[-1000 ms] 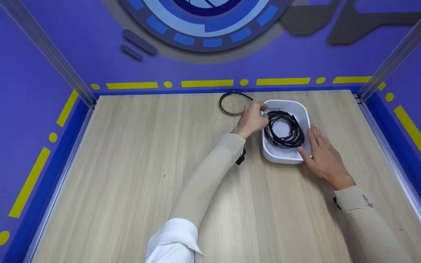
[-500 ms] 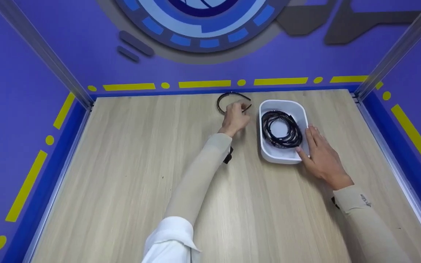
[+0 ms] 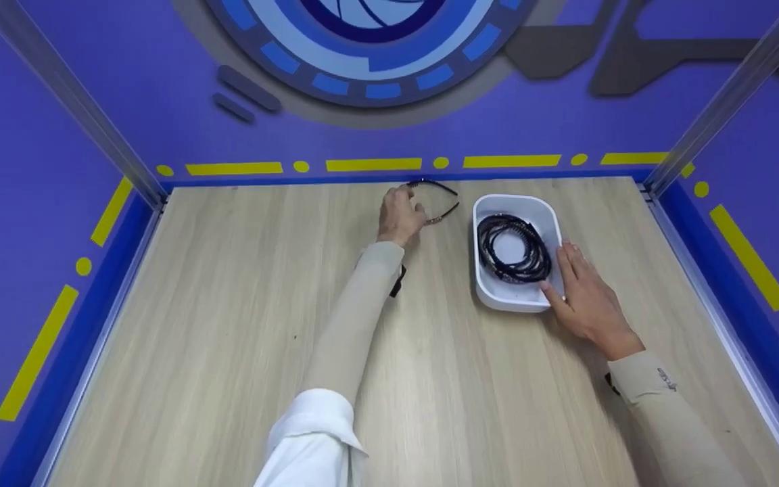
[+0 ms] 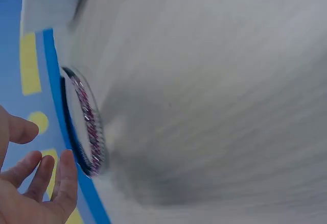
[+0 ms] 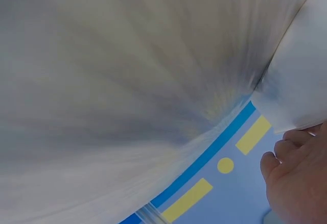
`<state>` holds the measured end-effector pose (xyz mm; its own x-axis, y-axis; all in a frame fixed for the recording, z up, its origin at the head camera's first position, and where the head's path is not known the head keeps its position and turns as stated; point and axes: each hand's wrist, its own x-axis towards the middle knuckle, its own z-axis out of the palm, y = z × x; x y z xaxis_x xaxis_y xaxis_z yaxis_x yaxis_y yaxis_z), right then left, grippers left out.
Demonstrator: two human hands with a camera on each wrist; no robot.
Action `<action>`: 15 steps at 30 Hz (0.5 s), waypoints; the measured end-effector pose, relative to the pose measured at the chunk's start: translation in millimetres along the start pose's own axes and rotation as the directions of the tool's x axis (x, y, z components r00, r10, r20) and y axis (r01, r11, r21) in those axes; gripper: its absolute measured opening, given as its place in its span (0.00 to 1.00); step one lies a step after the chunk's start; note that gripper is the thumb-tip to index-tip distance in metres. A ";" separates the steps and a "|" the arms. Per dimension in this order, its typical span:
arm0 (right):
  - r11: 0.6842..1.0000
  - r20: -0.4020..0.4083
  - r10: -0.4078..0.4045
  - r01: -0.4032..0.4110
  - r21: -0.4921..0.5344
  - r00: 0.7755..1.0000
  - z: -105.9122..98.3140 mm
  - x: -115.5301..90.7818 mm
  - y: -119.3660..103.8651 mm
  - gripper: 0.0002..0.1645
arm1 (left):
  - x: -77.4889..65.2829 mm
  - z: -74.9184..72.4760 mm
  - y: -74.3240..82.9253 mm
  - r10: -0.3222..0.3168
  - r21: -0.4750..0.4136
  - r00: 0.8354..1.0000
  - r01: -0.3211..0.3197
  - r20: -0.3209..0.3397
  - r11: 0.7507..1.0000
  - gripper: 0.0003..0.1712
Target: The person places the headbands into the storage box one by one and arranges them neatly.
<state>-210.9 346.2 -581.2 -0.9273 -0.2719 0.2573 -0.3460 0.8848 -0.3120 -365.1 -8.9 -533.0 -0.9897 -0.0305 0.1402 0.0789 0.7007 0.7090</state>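
Observation:
A dark, beaded headband [image 3: 442, 216] lies near the back edge of the table, its ends pointing right. My left hand [image 3: 399, 213] is at its curved left side, partly covering it in the head view. In the left wrist view the fingers are spread and bent slightly beside the headband [image 4: 91, 127], holding nothing. A white plastic box [image 3: 511, 301] stands to the right. My right hand [image 3: 585, 297] holds its right wall, thumb over the rim and fingers along the outside. Several dark headbands [image 3: 531, 264] lie stacked in a ring inside the box.
The wood-grain table [image 3: 241, 325] is enclosed by blue-purple panels at the back and sides. A back panel [image 3: 335, 142] with yellow markings rises just behind the loose headband. Metal posts [image 3: 112, 142] stand at the back corners.
My left hand has moved left from the box's left rim to the loose headband, with its fingers opening. The right hand stays on the box. The view has tilted slightly.

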 end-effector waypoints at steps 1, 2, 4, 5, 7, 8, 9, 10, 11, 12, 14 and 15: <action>1.000 0.002 -0.003 0.003 0.002 1.000 1.2 -0.4 -0.3 0.49 | 0.9 -0.2 -5.6 -0.023 0.004 1.000 0.023 -0.001 1.000 0.22; 1.000 0.002 -0.005 0.005 0.002 1.000 2.1 -1.0 -0.6 0.49 | 1.6 0.0 -10.9 -0.046 0.006 0.999 0.046 -0.004 0.999 0.22; 1.000 0.001 -0.008 0.008 0.003 1.000 3.3 -1.9 -1.0 0.49 | 3.0 1.0 -20.0 -0.091 0.011 0.996 0.091 -0.014 0.996 0.22; 1.000 0.001 -0.008 0.008 0.004 1.000 3.5 -2.2 -1.1 0.49 | 3.7 1.5 -23.6 -0.112 0.013 0.994 0.112 -0.021 0.994 0.21; 1.000 -0.002 -0.010 0.010 0.003 1.000 2.9 -2.2 -1.2 0.49 | 5.2 2.1 -28.4 -0.144 0.016 0.989 0.145 -0.034 0.989 0.19; 1.000 0.000 -0.007 0.007 0.005 1.000 2.1 -2.2 -1.2 0.49 | 6.1 2.4 -29.8 -0.154 0.017 0.987 0.155 -0.039 0.988 0.18; 1.000 0.001 -0.005 0.005 0.008 1.000 1.4 -1.9 -1.2 0.49 | 7.0 2.5 -30.6 -0.163 0.015 0.986 0.164 -0.044 0.986 0.17; 1.000 0.005 -0.001 0.001 0.009 1.000 0.2 -1.8 -1.4 0.49 | 7.9 2.7 -31.1 -0.171 0.012 0.984 0.171 -0.046 0.985 0.18; 1.000 0.007 0.002 -0.002 0.011 1.000 -0.6 -1.6 -1.6 0.49 | 8.8 3.0 -31.5 -0.178 0.012 0.983 0.179 -0.045 0.984 0.18; 1.000 0.007 0.004 -0.004 0.012 1.000 -1.4 -0.8 -1.9 0.50 | 9.7 3.1 -31.8 -0.183 0.011 0.982 0.184 -0.045 0.983 0.18; 1.000 0.010 0.008 -0.008 0.016 1.000 -2.5 1.2 -2.9 0.50 | 11.3 3.1 -33.1 -0.195 0.003 0.980 0.195 -0.048 0.981 0.18; 1.000 0.010 0.005 -0.005 0.015 1.000 -2.8 2.7 -3.5 0.50 | 12.1 2.9 -34.2 -0.203 -0.003 0.978 0.203 -0.048 0.979 0.18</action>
<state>-211.8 343.4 -576.8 -0.9303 -0.2711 0.2469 -0.3433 0.8805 -0.3268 -380.2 -31.2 -557.5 -0.9781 -0.2065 0.0267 -0.1233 0.6778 0.7249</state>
